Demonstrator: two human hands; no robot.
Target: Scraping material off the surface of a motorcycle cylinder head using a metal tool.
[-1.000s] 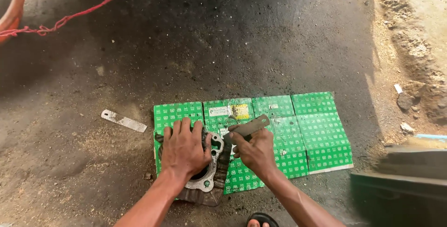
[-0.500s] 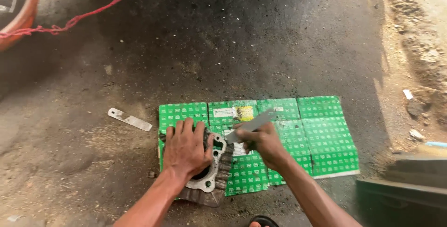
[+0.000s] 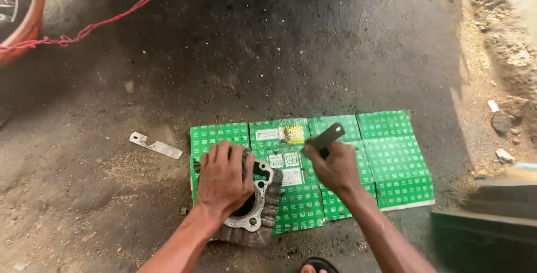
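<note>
A finned metal engine cylinder (image 3: 254,217) lies on a flattened green cardboard box (image 3: 391,155) spread on the dirt floor. My left hand (image 3: 222,180) presses flat on top of the cylinder, covering most of its upper face. My right hand (image 3: 334,168) is closed round a flat dark metal blade (image 3: 326,137), whose free end points up and to the right. The blade's lower end is hidden by my fingers, just right of the cylinder.
A short flat metal strip (image 3: 155,145) lies on the ground left of the cardboard. A red cord (image 3: 92,27) runs from an orange basin (image 3: 28,21) at the top left. A dark green box (image 3: 486,234) stands at the lower right; loose stones (image 3: 500,122) lie along the right.
My right hand has drawn the blade a little to the right, away from the cylinder's top. The left hand stays pressed on the cylinder. The camera has shifted slightly.
</note>
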